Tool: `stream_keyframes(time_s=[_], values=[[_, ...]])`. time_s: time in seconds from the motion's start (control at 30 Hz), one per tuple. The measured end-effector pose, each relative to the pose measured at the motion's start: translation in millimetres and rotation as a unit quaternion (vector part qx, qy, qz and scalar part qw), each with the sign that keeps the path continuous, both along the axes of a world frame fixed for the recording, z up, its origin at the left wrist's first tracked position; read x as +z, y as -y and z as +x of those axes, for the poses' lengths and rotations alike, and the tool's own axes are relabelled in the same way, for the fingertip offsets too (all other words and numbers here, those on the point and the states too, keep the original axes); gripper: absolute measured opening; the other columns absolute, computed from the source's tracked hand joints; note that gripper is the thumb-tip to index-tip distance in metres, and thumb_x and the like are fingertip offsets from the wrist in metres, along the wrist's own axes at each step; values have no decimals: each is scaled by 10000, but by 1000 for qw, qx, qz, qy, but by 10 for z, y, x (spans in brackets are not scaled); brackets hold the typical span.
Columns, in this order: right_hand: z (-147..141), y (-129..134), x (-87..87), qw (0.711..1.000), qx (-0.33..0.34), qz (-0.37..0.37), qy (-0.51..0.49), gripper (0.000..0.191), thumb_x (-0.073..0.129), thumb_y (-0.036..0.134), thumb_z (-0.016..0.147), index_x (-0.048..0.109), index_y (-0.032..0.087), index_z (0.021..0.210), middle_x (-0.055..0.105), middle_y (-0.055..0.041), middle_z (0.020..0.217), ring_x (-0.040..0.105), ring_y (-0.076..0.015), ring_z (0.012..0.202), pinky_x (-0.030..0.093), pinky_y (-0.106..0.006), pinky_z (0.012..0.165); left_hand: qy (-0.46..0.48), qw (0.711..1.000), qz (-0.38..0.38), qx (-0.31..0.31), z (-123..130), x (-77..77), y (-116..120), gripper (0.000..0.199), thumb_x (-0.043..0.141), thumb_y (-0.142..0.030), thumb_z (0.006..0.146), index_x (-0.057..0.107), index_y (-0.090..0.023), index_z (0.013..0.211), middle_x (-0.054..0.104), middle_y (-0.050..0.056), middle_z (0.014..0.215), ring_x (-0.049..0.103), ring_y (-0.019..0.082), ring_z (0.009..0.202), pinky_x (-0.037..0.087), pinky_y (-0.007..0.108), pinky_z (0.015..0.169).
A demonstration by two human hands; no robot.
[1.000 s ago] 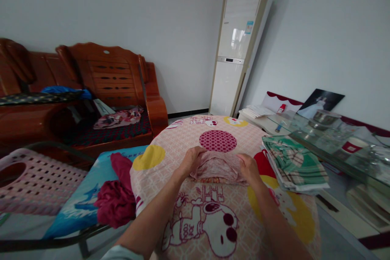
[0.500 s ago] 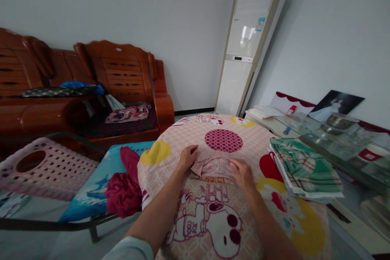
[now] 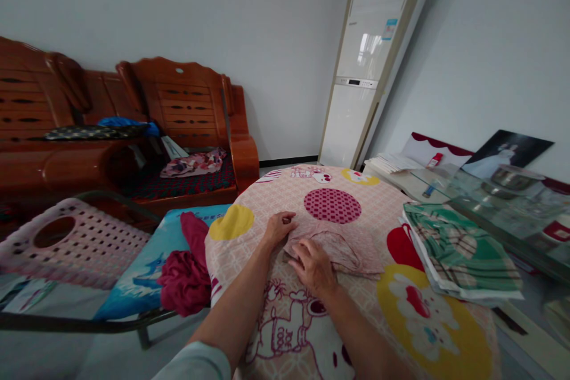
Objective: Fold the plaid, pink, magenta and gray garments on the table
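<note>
A pale pink garment (image 3: 351,249) lies folded on the round table, its curved edge toward the right. At its left end, my left hand (image 3: 279,228) is closed, with curled fingers at the cloth's edge. My right hand (image 3: 314,267) rests over the near left part of the garment. Its fingers are bent and slightly apart, touching the cloth from above. Some of the garment's left corner is hidden beneath the right fingers. Under both hands spreads a patterned tablecloth (image 3: 249,261) with cartoon dogs and coloured circles.
A green plaid folded cloth (image 3: 458,243) lies at the table's right, beside a glass shelf (image 3: 503,214). On the left stand a pink woven basket (image 3: 89,243) and a chair bearing a blue bag (image 3: 142,267) and crumpled maroon cloth (image 3: 187,285). Wooden seating (image 3: 191,107) lines the wall.
My right hand has moved left from the garment's right side to its left part. The garment's right side now lies spread farther right. My left hand stays near the left end.
</note>
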State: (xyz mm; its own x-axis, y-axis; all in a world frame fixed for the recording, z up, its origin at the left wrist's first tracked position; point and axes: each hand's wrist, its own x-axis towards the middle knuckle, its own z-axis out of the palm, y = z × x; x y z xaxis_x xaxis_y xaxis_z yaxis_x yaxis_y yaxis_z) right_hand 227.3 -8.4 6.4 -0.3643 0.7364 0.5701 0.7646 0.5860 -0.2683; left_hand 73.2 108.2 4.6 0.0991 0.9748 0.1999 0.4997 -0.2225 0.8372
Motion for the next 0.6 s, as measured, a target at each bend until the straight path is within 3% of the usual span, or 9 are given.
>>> stream_keyframes(time_s=[0.17, 0.3, 0.6], values=[[-62, -43, -32, 998, -27, 16, 46, 108, 559, 180, 913, 663, 202, 931, 621, -84, 1006, 576, -203, 892, 461, -307, 761, 20, 1000, 1, 2, 18, -10, -9, 356, 691, -231, 700, 724, -147, 1044, 744, 61, 947, 677, 170, 782, 539, 271, 739], [-23, -49, -34, 999, 0, 27, 24, 175, 518, 184, 940, 662, 193, 840, 624, -74, 986, 561, -187, 908, 442, -293, 800, 60, 998, 1, 14, 50, -35, -44, 340, 683, -193, 692, 712, -136, 1025, 740, 51, 890, 659, 148, 712, 532, 252, 671], [15, -20, -117, 998, 31, 20, 45, 197, 495, 148, 931, 641, 197, 808, 618, -52, 874, 530, -189, 847, 413, -299, 764, 75, 996, -8, 45, 104, -27, -67, 261, 686, -150, 704, 696, -143, 965, 729, 48, 891, 661, 136, 713, 527, 245, 677]])
